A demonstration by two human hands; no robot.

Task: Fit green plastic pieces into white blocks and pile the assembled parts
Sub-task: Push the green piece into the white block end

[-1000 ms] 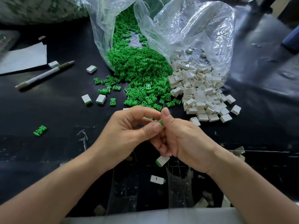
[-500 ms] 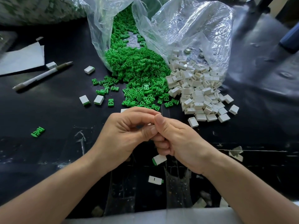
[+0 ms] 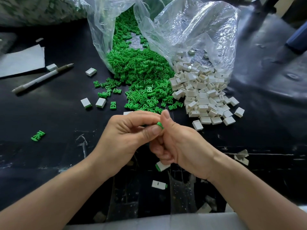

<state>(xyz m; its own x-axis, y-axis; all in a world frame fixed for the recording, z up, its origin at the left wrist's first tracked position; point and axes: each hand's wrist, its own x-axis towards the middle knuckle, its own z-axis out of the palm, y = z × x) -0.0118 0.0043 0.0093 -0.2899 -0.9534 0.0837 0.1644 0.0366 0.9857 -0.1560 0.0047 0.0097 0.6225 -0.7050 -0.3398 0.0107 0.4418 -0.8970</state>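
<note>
Near the tabletop's (image 3: 49,156) front edge, left hand (image 3: 126,136) and right hand (image 3: 184,146) pinch one green piece (image 3: 160,125): likely light, rigid, easily dropped; grip its flat sides.

Both arms are bare: the left forearm (image 3: 58,193) and the right forearm (image 3: 249,188) show uncovered from the lower edge of the view up to the wrists. The left hand (image 3: 123,140) and the right hand (image 3: 184,146) are bare as well. The forearms look slender and smooth, broadening toward the elbows. The left thumbnail (image 3: 156,130) and the right thumbnail (image 3: 166,113) are cut short, with a plain, faintly glossy surface. Fine creases cross the knuckles and the wrists.
</note>
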